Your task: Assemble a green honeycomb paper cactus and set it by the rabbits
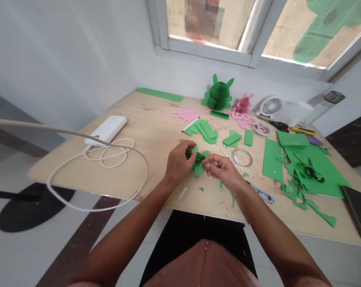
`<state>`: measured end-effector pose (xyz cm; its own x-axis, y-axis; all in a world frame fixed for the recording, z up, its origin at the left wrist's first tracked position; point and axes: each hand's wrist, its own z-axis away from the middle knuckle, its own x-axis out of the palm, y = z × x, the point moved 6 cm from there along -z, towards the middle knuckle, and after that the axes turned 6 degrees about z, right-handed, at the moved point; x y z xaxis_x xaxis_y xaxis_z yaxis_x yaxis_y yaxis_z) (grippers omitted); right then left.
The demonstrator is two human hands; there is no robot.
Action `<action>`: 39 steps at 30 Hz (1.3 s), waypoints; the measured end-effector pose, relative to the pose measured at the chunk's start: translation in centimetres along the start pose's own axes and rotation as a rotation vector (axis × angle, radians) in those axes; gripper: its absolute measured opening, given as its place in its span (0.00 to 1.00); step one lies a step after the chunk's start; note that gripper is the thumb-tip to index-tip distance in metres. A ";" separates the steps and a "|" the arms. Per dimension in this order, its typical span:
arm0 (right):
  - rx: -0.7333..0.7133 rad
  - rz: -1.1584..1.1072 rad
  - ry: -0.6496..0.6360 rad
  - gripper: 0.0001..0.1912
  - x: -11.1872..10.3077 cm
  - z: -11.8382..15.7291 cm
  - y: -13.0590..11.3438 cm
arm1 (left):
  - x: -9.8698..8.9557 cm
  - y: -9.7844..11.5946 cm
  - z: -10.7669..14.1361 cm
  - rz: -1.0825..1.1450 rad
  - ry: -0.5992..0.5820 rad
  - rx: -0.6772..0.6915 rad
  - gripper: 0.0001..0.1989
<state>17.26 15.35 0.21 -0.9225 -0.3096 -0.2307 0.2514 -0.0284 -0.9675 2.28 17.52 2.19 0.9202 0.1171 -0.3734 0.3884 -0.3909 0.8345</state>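
Brightly lit overall, with pale, diffuse light spread across the tabletop (150, 135). Brightest along the lower edges of the window panes (210, 20) from 12 to 2 o'clock, nearly washed out there. Shaded to grey on the wall (49, 59) toward 10 o'clock; dark at 3 o'clock. Shadowed only softly behind the green paper figure (218, 97). Stretched and bowed toward the rim by a wide lens, most visibly in the tabletop's rounded corner at 9 o'clock. Slightly soft in fine detail around the left hand (181, 159) and right hand (222, 169).
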 end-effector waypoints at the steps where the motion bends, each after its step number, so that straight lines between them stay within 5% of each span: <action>1: 0.001 0.001 -0.006 0.08 0.1 0.0 0.0 | 0.0 0.0 0.0 0.000 0.004 0.001 0.11; 27: -0.022 0.090 -0.009 0.08 0.4 -0.4 1.4 | -0.2 -0.1 0.2 -0.009 0.048 0.022 0.12; 39: -0.100 0.529 0.064 0.08 0.3 0.2 -0.1 | -0.1 0.0 0.0 -0.041 0.060 0.052 0.13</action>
<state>16.98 15.04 0.21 -0.6940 -0.1987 -0.6921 0.6602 0.2078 -0.7217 2.14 17.53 2.21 0.9054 0.1876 -0.3809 0.4243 -0.4310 0.7963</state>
